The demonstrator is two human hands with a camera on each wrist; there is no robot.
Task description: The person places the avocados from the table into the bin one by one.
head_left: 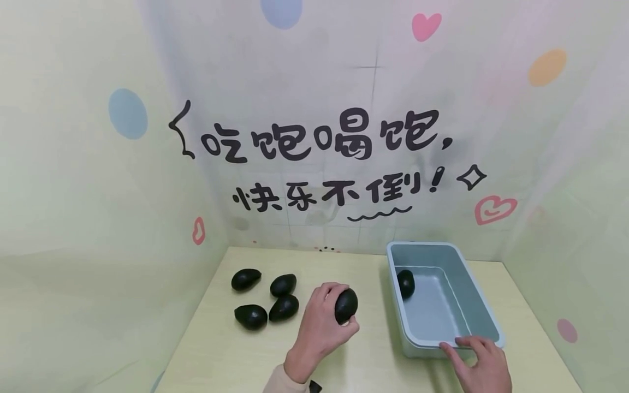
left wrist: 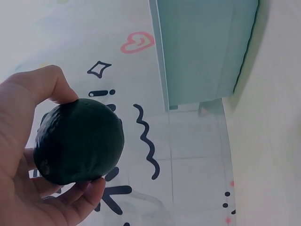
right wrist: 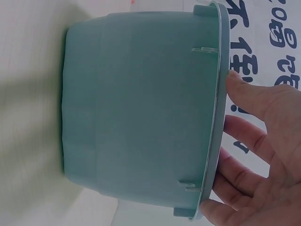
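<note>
My left hand [head_left: 321, 322] grips a dark avocado [head_left: 346, 305] above the table, left of a blue-grey plastic bin [head_left: 428, 345]. In the left wrist view the thumb and fingers wrap the sides of the avocado [left wrist: 82, 141], and nothing else is in the palm. My right hand [head_left: 484, 365] pinches the bin's near rim, as the right wrist view shows with the thumb and fingers [right wrist: 244, 134] at the rim [right wrist: 218, 108]. Inside the bin, another avocado [head_left: 405, 284] lies against its left wall.
Several more avocados [head_left: 251, 317] lie loosely grouped on the pale wooden table [head_left: 363, 273], left of my left hand. A printed cloth backdrop [head_left: 314, 229] rises behind the table and along both sides. The bin stands toward the table's right side.
</note>
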